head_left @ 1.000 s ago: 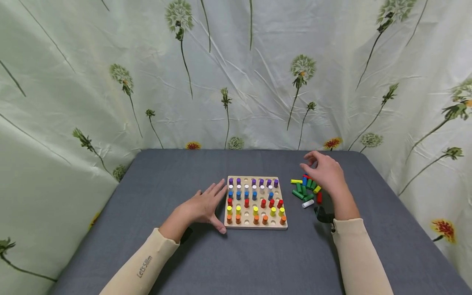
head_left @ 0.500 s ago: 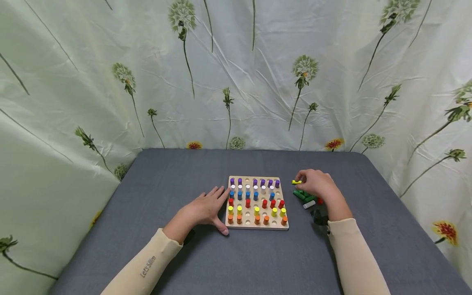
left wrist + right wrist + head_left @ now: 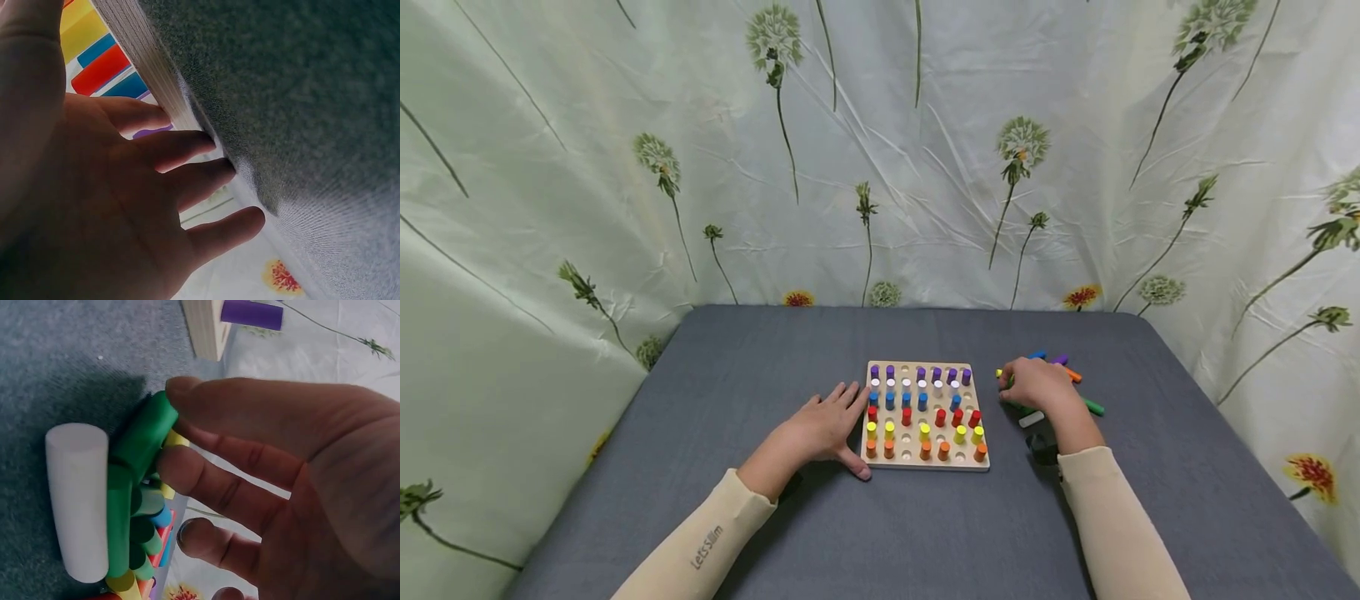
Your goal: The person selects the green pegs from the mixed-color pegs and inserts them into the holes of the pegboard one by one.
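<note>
Right hand (image 3: pixel 1036 389) has lowered; pinches green peg (image 3: pixel 140 437)

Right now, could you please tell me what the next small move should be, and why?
I would suggest closing the right hand on the green peg at its thumb tip: the thumb touches or nearly touches one end of that peg, fingers are close beside it, and the pegboard, with the left hand at its left edge, has open holes.
</note>
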Tool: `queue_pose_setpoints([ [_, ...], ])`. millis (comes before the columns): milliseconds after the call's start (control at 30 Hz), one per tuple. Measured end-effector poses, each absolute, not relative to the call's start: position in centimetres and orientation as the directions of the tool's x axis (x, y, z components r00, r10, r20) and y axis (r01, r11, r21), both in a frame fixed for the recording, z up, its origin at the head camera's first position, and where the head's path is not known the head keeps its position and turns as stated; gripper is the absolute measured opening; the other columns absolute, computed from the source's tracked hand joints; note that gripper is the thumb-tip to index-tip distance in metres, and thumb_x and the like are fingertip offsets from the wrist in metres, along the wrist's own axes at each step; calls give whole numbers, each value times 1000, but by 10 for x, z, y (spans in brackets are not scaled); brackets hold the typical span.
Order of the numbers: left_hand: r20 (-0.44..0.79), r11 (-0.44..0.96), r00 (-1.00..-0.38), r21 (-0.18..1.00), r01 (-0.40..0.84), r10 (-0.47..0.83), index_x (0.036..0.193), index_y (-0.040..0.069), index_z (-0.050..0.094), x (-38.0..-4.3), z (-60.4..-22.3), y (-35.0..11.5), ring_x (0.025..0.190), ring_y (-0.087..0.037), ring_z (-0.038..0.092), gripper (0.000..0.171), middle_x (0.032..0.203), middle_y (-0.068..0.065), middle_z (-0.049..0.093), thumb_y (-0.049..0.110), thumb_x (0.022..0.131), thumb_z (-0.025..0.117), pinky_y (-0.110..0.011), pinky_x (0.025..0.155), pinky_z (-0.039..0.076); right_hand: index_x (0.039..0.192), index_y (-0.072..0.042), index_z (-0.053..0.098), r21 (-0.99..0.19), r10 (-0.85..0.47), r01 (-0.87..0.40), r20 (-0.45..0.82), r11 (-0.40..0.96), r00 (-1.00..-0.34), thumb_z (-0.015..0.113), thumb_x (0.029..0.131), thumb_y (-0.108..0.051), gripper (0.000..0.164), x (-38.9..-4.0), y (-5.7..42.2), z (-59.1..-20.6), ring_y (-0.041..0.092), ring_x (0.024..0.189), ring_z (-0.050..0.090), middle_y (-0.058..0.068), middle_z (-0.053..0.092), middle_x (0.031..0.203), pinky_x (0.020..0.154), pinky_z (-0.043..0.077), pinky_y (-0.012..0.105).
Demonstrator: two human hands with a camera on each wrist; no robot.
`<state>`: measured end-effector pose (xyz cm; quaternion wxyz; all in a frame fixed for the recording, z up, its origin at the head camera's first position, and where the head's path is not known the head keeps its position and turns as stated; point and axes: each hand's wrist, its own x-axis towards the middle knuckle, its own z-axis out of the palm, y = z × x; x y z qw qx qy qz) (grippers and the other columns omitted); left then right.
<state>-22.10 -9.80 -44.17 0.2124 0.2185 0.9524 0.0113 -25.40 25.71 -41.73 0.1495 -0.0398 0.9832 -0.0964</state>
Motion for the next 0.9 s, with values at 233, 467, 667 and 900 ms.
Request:
queue_pose_setpoints([
  [233, -391, 907, -821, 113, 405, 416, 172, 14, 14, -219, -442, -98, 167, -35, 17, 134, 179, -13, 17, 75, 74, 83, -63, 129, 25, 111, -11, 80, -135, -87, -53, -266, 989, -960, 76, 95, -23, 21, -252, 254, -419, 27, 90, 66, 9, 78, 109, 94, 48, 59],
  [467, -389, 910, -824, 123, 397, 412, 172, 15, 15, -217, -440, -98, 167, -35, 17, 133, 179, -13, 18, 74, 74, 83, -64, 128, 28, 95, -11, 77, -79, -65, -46, -254, 996, -965, 75, 94, -21, 10, -253, 246, -422, 24, 78, 59, 5, 69, 86, 85, 45, 48],
  [667, -387, 906, -821, 130, 402, 420, 172, 15, 15, -215, -438, -98, 167, -35, 17, 133, 179, -13, 18, 74, 75, 83, -64, 128, 28, 90, -12, 76, -93, -74, -55, -212, 994, -975, 74, 92, -20, 8, -249, 245, -419, 22, 75, 57, 3, 67, 80, 82, 44, 46],
  [900, -364, 904, -828, 124, 410, 426, 172, 13, 18, -214, -441, -98, 166, -35, 20, 132, 179, -14, 20, 73, 74, 85, -63, 127, 31, 98, -14, 78, -245, -110, -74, -136, 967, -985, 75, 92, -23, 11, -245, 253, -406, 21, 80, 61, 2, 73, 90, 88, 45, 50],
])
